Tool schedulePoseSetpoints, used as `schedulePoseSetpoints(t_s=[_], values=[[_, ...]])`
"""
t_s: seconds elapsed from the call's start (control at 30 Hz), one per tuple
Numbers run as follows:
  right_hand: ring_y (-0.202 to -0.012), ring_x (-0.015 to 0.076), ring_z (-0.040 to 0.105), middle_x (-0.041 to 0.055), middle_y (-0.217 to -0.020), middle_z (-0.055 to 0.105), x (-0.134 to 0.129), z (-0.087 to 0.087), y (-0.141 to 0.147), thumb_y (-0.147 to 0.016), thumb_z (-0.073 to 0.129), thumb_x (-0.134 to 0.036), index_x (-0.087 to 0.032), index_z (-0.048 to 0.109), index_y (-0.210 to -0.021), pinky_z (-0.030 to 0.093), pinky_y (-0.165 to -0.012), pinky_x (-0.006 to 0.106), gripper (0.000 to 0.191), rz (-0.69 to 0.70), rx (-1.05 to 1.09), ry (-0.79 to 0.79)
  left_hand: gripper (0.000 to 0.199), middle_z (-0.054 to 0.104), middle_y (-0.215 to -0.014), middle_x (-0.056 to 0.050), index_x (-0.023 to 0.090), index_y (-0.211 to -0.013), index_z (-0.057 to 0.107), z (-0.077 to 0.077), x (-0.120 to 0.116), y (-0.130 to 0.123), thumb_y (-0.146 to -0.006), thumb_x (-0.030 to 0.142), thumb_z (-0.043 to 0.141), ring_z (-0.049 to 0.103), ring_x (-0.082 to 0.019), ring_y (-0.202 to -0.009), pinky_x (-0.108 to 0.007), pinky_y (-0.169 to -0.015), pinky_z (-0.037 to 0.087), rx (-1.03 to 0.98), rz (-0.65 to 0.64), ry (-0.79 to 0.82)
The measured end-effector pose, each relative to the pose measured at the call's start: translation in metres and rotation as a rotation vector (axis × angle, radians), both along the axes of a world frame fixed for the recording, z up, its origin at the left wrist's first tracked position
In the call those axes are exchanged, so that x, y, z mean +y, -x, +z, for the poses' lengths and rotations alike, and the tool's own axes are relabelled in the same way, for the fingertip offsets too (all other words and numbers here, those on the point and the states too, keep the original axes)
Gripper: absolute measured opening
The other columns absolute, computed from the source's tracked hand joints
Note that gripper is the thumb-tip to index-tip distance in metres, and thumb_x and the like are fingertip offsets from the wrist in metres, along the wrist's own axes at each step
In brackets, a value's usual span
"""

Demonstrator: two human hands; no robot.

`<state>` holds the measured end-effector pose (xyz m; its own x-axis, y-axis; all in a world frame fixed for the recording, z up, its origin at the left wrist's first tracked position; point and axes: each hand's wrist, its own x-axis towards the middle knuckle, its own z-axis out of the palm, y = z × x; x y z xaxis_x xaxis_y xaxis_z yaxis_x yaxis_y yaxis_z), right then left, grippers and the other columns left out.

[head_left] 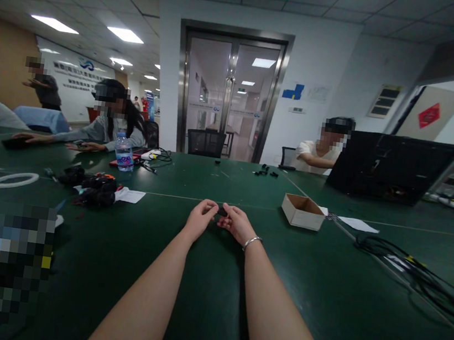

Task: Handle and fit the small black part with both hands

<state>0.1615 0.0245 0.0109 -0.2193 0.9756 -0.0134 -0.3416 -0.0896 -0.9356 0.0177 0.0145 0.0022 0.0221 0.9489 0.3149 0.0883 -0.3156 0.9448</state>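
My left hand and my right hand meet over the middle of the green table. Between their fingertips is a small black piece, too small and too covered to name. Both hands are closed, with fingers and thumbs pinching the piece from either side. A silver bracelet circles my right wrist. Farther back on the table lie several small black pieces, with another one to their left.
An open cardboard box stands right of my hands, with black cables beyond it. Leftward are a black bundle, a white ring and a water bottle. A large black monitor stands at right. Co-workers sit across the table.
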Motion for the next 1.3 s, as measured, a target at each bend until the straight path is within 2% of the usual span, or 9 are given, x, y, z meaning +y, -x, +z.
schedulePoseSetpoints(t_s=[0.1, 0.2, 0.27, 0.4, 0.63, 0.93, 1.17, 1.3], values=[[-0.039, 0.0083, 0.052, -0.0016, -0.052, 0.056, 0.0, 0.0, 0.0, -0.081, 0.071, -0.037, -0.016, 0.054, -0.075, 0.055, -0.05, 0.022, 0.028, -0.009, -0.006, 0.007, 0.032, 0.061, -0.085, -0.003, 0.018, -0.093, 0.058, -0.001, 0.002, -0.001, -0.08, 0.048, 0.054, 0.054, -0.011, -0.059, -0.02, -0.05, 0.038, -0.02, 0.058, 0.082], [-0.038, 0.0078, 0.051, -0.002, -0.051, 0.055, 0.0, 0.0, 0.0, -0.08, 0.072, -0.038, -0.016, 0.054, -0.074, 0.055, -0.05, 0.022, 0.029, -0.004, -0.002, 0.008, 0.032, 0.059, -0.074, -0.001, 0.017, -0.094, 0.058, -0.005, 0.006, -0.001, -0.081, 0.046, 0.055, 0.051, -0.01, -0.053, -0.02, -0.049, 0.038, -0.007, 0.087, 0.086], [-0.038, 0.0078, 0.051, -0.0019, -0.051, 0.055, -0.001, 0.0, 0.0, -0.08, 0.072, -0.038, -0.015, 0.053, -0.074, 0.055, -0.051, 0.022, 0.03, 0.002, -0.006, 0.002, 0.029, 0.058, -0.071, -0.001, 0.017, -0.095, 0.059, -0.007, 0.008, -0.001, -0.081, 0.043, 0.056, 0.051, -0.01, -0.055, -0.02, -0.05, 0.039, 0.005, 0.095, 0.055], [-0.039, 0.0087, 0.052, -0.001, -0.051, 0.056, -0.001, 0.002, -0.001, -0.082, 0.07, -0.037, -0.015, 0.053, -0.075, 0.055, -0.05, 0.022, 0.029, 0.01, -0.022, -0.006, 0.028, 0.061, -0.078, -0.002, 0.019, -0.098, 0.059, -0.007, 0.007, -0.001, -0.079, 0.038, 0.058, 0.055, -0.012, -0.065, -0.021, -0.056, 0.041, -0.003, 0.11, 0.018], [-0.041, 0.0091, 0.054, -0.0004, -0.052, 0.057, -0.001, 0.002, -0.001, -0.086, 0.066, -0.032, -0.015, 0.053, -0.075, 0.055, -0.051, 0.022, 0.024, 0.006, -0.013, 0.007, 0.025, 0.06, -0.072, -0.002, 0.016, -0.082, 0.06, -0.004, 0.006, 0.001, -0.078, 0.041, 0.058, 0.055, -0.014, -0.065, -0.023, -0.058, 0.042, 0.025, 0.105, 0.026], [-0.044, 0.0082, 0.055, -0.0022, -0.056, 0.059, -0.002, 0.002, -0.002, -0.08, 0.072, -0.025, -0.016, 0.057, -0.084, 0.058, -0.058, 0.026, 0.018, 0.055, 0.023, -0.008, 0.042, 0.062, -0.069, -0.004, 0.017, -0.074, 0.06, -0.012, 0.011, 0.003, -0.085, 0.053, 0.042, 0.057, -0.016, -0.062, -0.024, -0.055, 0.04, 0.225, 0.146, 0.077], [-0.048, 0.0079, 0.057, -0.0024, -0.064, 0.062, -0.001, 0.001, -0.004, -0.076, 0.074, -0.021, -0.017, 0.058, -0.09, 0.057, -0.057, 0.025, 0.021, 0.065, 0.026, -0.02, 0.049, 0.064, -0.068, -0.006, 0.015, -0.076, 0.063, -0.012, 0.013, 0.003, -0.086, 0.055, 0.037, 0.059, -0.017, -0.062, -0.025, -0.056, 0.041, 0.257, 0.149, 0.098], [-0.048, 0.0087, 0.057, -0.0048, -0.057, 0.057, -0.001, 0.001, -0.004, -0.074, 0.074, -0.019, -0.018, 0.059, -0.092, 0.058, -0.06, 0.027, 0.023, 0.083, 0.033, -0.029, 0.05, 0.064, -0.068, -0.006, 0.015, -0.076, 0.063, -0.013, 0.014, 0.003, -0.086, 0.056, 0.036, 0.058, -0.017, -0.061, -0.026, -0.056, 0.041, 0.246, 0.157, 0.119]])
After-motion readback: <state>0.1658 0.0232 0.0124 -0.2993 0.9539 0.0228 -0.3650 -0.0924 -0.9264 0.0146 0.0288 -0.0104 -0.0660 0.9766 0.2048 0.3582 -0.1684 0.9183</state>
